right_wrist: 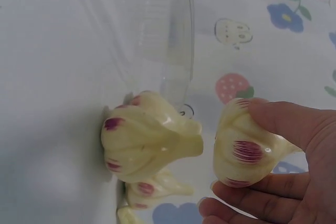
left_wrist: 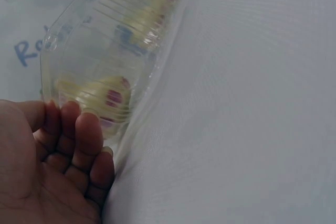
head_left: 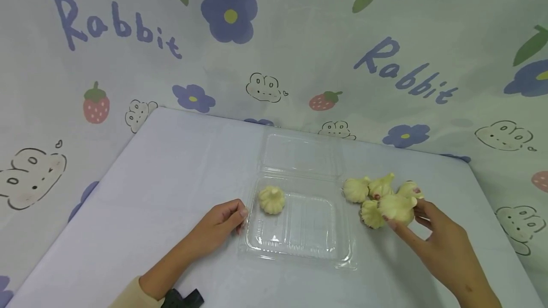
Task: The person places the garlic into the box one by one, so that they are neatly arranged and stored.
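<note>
A clear plastic container (head_left: pixel 299 246) lies with its lid (head_left: pixel 299 153) folded back on the white table. One garlic bulb (head_left: pixel 271 199) sits in its left part. My left hand (head_left: pixel 216 227) pinches the container's left edge; in the left wrist view the thumb and fingers (left_wrist: pixel 68 150) meet at its clear wall (left_wrist: pixel 50 72). On the right, my right hand (head_left: pixel 447 246) holds a garlic bulb (head_left: pixel 397 208) between thumb and fingers, above the others. In the right wrist view the hand (right_wrist: pixel 283 156) grips this purple-streaked bulb (right_wrist: pixel 244 145), apart from a bulb (right_wrist: pixel 147 145) on the table.
Several garlic bulbs (head_left: pixel 356 190) cluster on the table right of the container. A dark object (head_left: pixel 184 298) shows by the left forearm. A cloth (head_left: pixel 274 51) printed with flowers, rabbits and strawberries hangs behind the table (head_left: pixel 184 156).
</note>
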The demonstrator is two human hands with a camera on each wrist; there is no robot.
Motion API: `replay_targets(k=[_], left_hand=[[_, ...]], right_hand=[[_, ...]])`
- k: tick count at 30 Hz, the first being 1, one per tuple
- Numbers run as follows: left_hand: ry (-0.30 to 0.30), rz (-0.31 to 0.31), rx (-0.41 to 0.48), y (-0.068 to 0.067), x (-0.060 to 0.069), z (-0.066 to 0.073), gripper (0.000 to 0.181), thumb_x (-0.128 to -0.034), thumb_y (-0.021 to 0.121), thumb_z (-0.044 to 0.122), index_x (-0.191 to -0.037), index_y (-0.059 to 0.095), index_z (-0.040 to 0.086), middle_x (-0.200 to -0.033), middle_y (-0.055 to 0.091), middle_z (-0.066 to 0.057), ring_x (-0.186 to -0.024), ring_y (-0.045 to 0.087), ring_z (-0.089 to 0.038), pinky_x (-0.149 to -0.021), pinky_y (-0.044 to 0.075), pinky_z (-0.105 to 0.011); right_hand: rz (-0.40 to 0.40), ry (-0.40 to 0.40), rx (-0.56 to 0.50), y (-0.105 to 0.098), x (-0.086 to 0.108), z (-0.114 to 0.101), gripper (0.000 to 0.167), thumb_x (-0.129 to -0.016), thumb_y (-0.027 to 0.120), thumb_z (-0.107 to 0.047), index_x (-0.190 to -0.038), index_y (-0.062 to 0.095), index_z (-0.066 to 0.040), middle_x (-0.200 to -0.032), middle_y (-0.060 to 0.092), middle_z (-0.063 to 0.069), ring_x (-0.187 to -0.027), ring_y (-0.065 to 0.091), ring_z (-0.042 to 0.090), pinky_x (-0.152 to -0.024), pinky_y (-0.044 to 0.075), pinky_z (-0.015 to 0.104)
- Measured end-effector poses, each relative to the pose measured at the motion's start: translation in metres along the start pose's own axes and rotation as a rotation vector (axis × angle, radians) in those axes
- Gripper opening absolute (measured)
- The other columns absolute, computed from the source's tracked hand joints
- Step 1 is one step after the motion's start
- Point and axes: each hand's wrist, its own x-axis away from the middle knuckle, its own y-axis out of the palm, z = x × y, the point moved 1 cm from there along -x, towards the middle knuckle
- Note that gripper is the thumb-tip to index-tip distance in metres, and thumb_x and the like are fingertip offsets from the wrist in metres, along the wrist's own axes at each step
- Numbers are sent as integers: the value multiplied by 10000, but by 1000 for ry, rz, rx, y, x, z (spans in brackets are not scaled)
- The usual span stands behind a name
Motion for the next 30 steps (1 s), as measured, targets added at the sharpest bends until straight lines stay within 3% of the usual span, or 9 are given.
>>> replay_targets(k=[11, 19, 25, 30], left_hand=[[-11, 5, -8, -1, 0, -1, 295, -1127, 501, 247, -904, 587, 75, -811, 599, -72, -763, 578, -217, -712, 491, -289], [-6, 2, -3, -1, 0, -1, 284, -1124, 508, 241, -898, 597, 94, -813, 606, -71, -768, 589, -212, -723, 499, -288], [-3, 2, 7, 0, -1, 0, 283, -1122, 515, 231, -898, 599, 78, -814, 606, -79, -767, 592, -220, -722, 504, -288], [0, 4, 12, 1, -1, -1, 282, -1121, 517, 223, -893, 596, 77, -815, 603, -85, -766, 589, -227, -722, 501, -288]], right_hand=[[28, -107, -72, 4, 6, -23, 627, -895, 848, -410, -1351, 596, -63, -1314, 665, 235, -1130, 674, 462, -867, 525, 659], [44, -159, -75, 11, 7, -36, 619, -863, 876, -412, -1345, 615, -123, -1289, 697, 93, -1116, 691, 354, -886, 545, 452], [50, -195, -93, 18, 6, -44, 651, -842, 900, -374, -1360, 618, -97, -1252, 712, 103, -1104, 693, 328, -881, 536, 528], [45, -234, -91, 21, 6, -51, 610, -839, 902, -375, -1328, 636, -125, -1214, 720, 29, -1086, 688, 257, -880, 544, 373]])
